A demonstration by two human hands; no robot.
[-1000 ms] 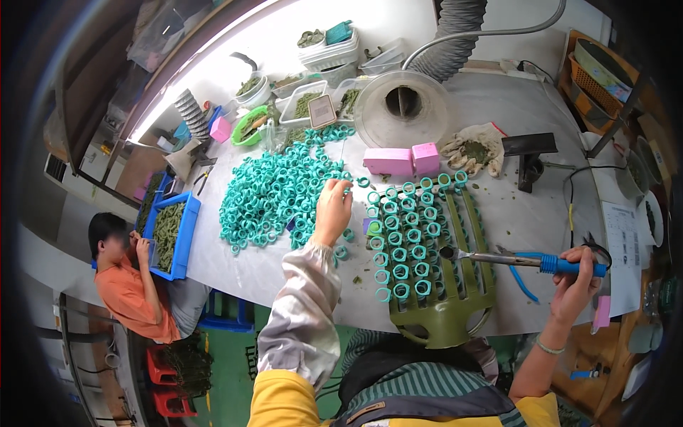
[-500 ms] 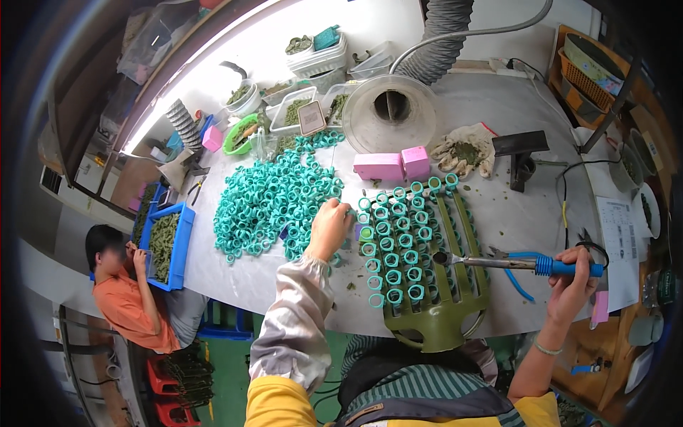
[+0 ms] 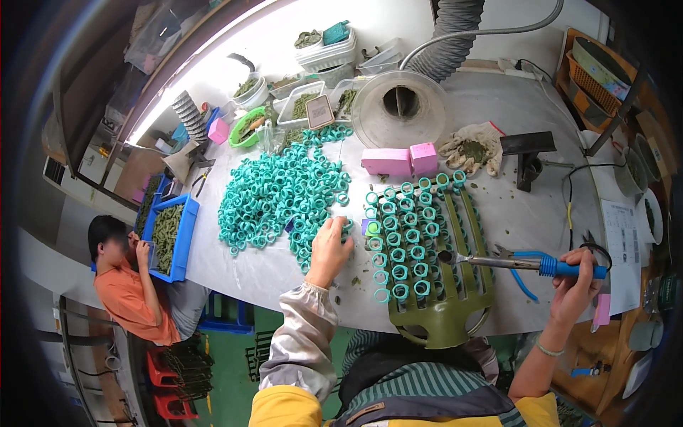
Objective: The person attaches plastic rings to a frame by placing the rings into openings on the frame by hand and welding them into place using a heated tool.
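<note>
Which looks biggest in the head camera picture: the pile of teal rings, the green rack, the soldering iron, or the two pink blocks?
1. Pile of teal rings, spread widest.
2. Green rack, nearly as big.
3. Soldering iron, long but thin, held in the right hand.
4. Pink blocks, smallest, though farther from the camera.

Bright even overhead light on the pale table (image 3: 512, 213), blown-out white glare along the wall at upper centre, soft short shadows, strong fisheye bending toward the rim, dark vignette filling the corners, centre sharp, edges softer
</note>
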